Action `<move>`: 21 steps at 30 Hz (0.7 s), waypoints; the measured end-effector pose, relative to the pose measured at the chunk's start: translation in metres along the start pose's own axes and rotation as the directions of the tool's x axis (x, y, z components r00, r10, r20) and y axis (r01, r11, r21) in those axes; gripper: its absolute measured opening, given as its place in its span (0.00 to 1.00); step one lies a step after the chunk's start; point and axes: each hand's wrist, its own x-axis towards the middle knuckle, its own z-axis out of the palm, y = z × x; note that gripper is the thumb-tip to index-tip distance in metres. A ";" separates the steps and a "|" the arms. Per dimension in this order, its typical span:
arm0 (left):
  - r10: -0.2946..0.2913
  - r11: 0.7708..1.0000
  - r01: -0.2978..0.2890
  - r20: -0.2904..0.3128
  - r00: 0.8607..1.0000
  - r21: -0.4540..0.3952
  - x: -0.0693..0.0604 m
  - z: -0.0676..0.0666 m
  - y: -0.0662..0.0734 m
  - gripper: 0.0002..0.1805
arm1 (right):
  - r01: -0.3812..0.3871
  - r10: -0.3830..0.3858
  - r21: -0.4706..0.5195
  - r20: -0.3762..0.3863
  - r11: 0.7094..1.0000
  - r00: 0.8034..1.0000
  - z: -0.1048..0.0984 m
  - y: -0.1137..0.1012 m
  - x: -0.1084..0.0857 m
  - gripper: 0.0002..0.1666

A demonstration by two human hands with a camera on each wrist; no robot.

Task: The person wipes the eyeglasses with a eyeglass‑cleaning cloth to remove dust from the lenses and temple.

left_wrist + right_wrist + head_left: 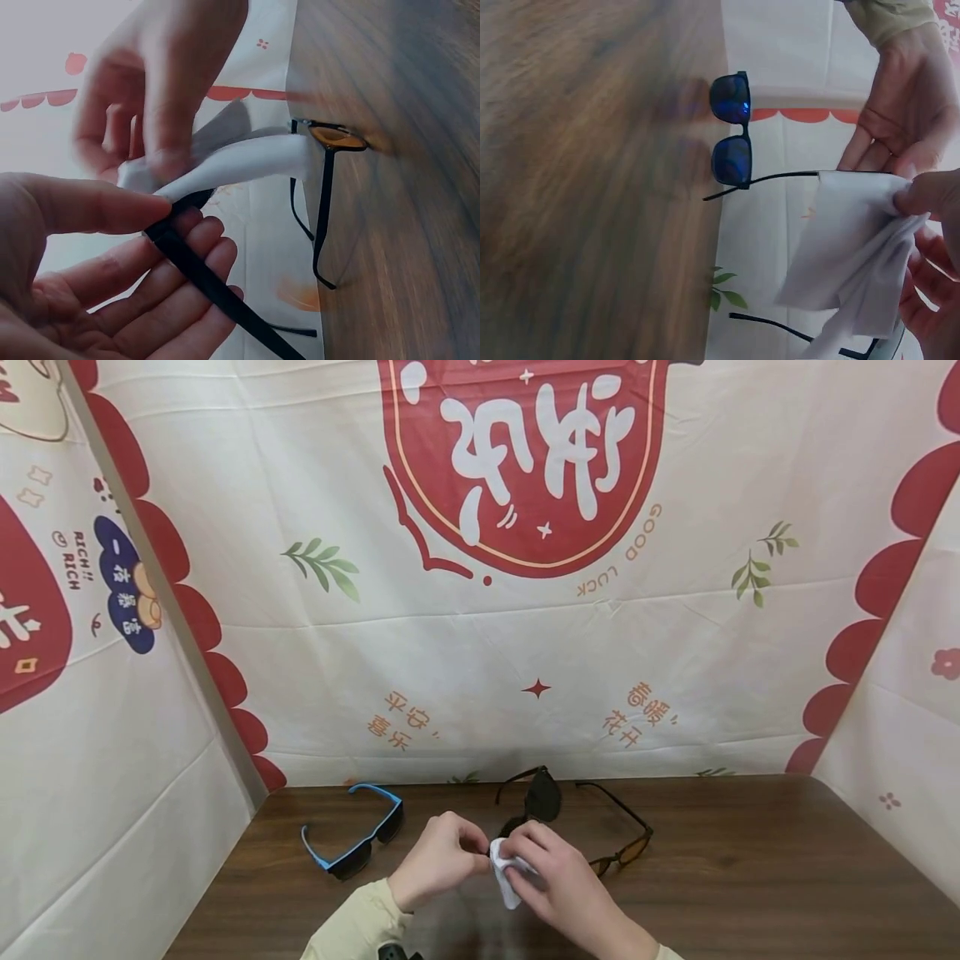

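Note:
Black sunglasses (pixel 543 796) are held above the table, one dark lens showing beyond my hands in the head view. My left hand (pixel 438 862) pinches their frame near a hinge, thumb on top and fingers beneath; one black temple arm (pixel 214 289) runs across its fingers in the left wrist view. With my right hand (pixel 553 877) I grip a white cloth (pixel 504 881), folded over the near lens and covering most of it. The cloth (pixel 840 240) hangs loose and creased in the right wrist view.
Blue-armed sunglasses (pixel 351 862) lie to the left on the brown wooden table (pixel 750 877). Behind my right hand rest dark-framed glasses with amber lenses (pixel 633 850). A printed white cloth backdrop (pixel 480 693) rises at the table's back edge, with similar sheets at both sides.

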 end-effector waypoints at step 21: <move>0.002 1.000 -0.002 0.027 1.000 0.010 0.000 0.002 0.002 0.05 | -0.174 0.155 -0.134 -0.142 0.975 0.978 -0.003 0.010 0.005 0.18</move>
